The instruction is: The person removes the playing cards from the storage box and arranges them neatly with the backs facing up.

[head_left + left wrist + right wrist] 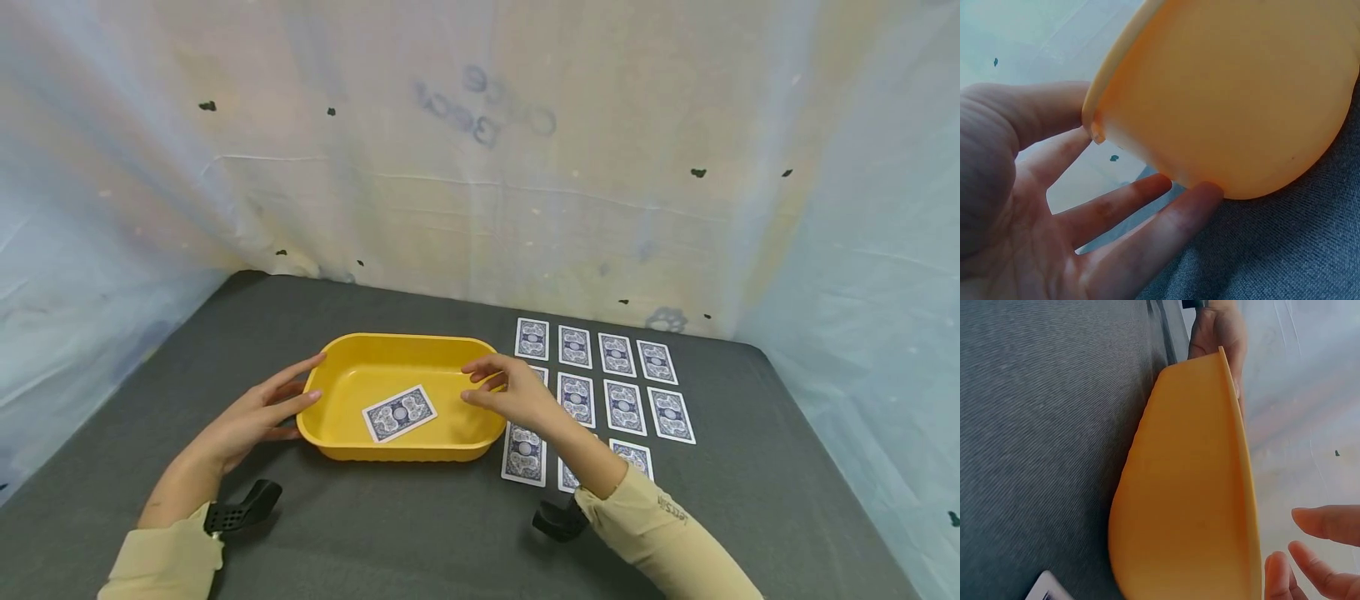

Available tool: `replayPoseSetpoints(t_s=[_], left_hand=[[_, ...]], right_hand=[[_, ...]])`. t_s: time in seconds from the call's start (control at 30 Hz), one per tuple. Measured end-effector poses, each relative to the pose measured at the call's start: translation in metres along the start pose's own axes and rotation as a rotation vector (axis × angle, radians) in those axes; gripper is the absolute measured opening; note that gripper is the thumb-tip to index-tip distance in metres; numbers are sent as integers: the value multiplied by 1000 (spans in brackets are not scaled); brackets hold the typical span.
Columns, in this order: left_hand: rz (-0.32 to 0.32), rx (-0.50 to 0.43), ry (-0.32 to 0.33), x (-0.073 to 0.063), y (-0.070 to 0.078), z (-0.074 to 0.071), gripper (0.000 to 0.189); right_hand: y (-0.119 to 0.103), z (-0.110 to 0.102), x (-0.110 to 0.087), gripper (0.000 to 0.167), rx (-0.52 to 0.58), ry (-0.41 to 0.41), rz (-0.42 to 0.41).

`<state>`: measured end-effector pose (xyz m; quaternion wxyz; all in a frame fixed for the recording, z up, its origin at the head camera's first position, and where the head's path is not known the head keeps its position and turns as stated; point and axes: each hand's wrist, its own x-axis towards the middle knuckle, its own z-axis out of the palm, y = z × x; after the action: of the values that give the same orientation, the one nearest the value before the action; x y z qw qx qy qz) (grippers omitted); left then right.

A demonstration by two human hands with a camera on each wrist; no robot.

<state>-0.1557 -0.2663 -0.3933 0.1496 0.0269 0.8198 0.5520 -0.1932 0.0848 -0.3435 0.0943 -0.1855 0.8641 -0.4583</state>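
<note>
A yellow plastic tray (405, 452) lies on the dark cloth, with one playing card (400, 413) face down and slanted inside it. At the tray's left end, my left hand (258, 410) holds the rim. The left wrist view shows the thumb at the rim and other fingertips (1207, 190) against the outer wall. Over the tray's right end hovers my right hand (517, 396), fingers loosely bent and thumb apart, with nothing visible between them. In the right wrist view its fingers (1332, 524) appear beyond the tray rim.
Right of the tray, several face-down playing cards (624, 408) lie in rows; my right hand and forearm partly cover some. A pale sheet (480, 208) hangs behind and beside the table (360, 533). Each wrist wears a black device (243, 508).
</note>
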Motion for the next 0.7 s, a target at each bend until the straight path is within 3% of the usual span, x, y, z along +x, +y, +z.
replayPoseSetpoints(t_s=[0.7], left_hand=[[-16, -15, 3, 0, 2, 0, 71]], right_hand=[[-13, 42, 30, 36, 20, -88, -27]])
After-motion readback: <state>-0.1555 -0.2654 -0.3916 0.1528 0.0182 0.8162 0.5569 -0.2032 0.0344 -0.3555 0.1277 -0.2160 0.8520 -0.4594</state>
